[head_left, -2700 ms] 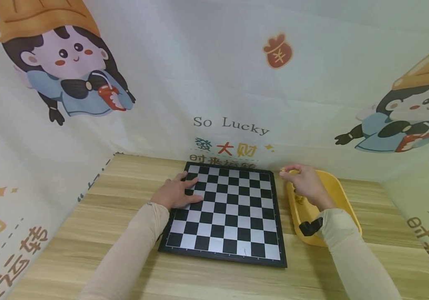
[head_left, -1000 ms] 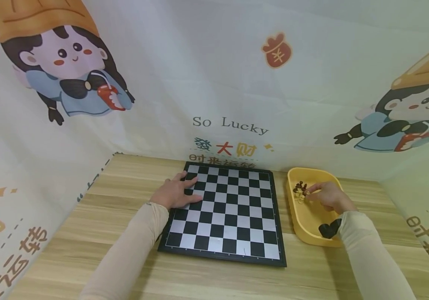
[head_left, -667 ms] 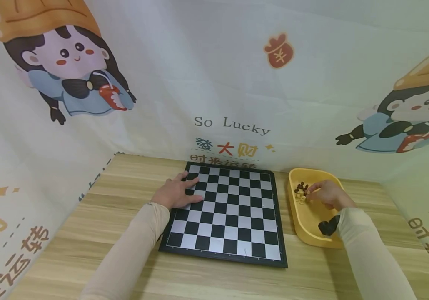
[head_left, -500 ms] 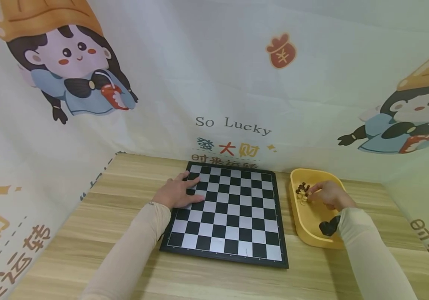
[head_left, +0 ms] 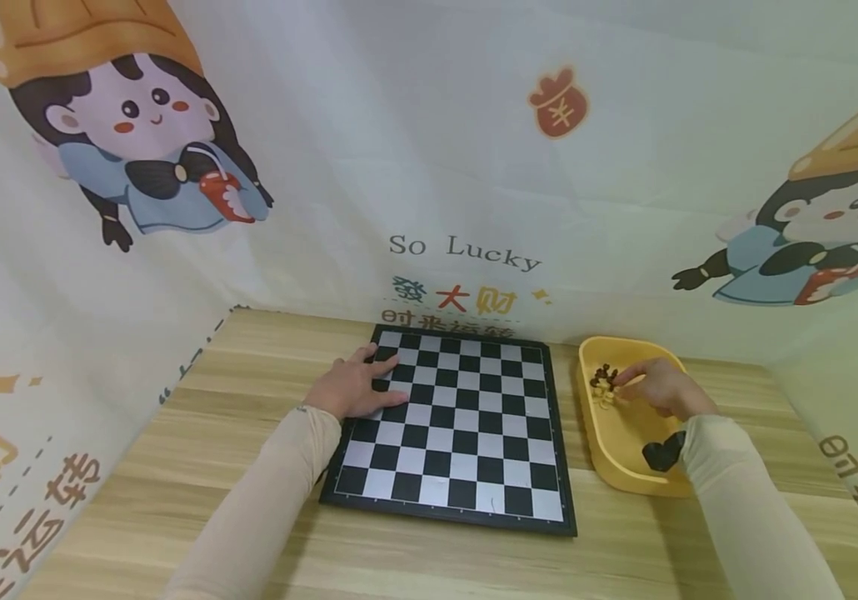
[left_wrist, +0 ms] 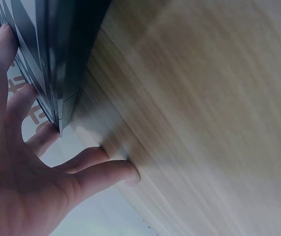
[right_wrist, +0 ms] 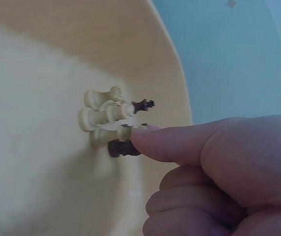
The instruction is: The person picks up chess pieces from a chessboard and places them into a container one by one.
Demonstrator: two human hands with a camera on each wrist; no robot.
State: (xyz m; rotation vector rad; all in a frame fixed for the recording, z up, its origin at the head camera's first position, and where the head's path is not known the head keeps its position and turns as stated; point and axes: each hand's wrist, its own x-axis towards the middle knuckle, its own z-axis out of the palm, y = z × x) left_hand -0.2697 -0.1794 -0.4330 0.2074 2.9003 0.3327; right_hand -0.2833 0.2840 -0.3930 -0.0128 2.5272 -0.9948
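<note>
My left hand [head_left: 346,390] rests with spread fingers on the left edge of a black-and-white chessboard [head_left: 453,421]. In the left wrist view, some fingers lie on the board's face and others reach past its side to the wooden table. My right hand [head_left: 665,387] is inside a yellow tray [head_left: 627,437]. Its thumb and forefinger pinch the top of a cream chess piece [right_wrist: 103,136], while the other fingers are curled. Beside it, other cream chess pieces [right_wrist: 93,118] and dark chess pieces [right_wrist: 122,148] lie close together at the tray wall. The pinched piece's head is hidden.
The wooden table [head_left: 249,367] extends around the board. A pale printed cloth [head_left: 399,150] hangs behind and at both sides. The tray's raised rim surrounds the pieces, right of the board. A black strapped device [head_left: 664,452] is on the right wrist.
Earlier, my right hand was at the tray's far left rim with a small pale thing at its fingertips. It has since moved down among the pieces. My left hand stays put.
</note>
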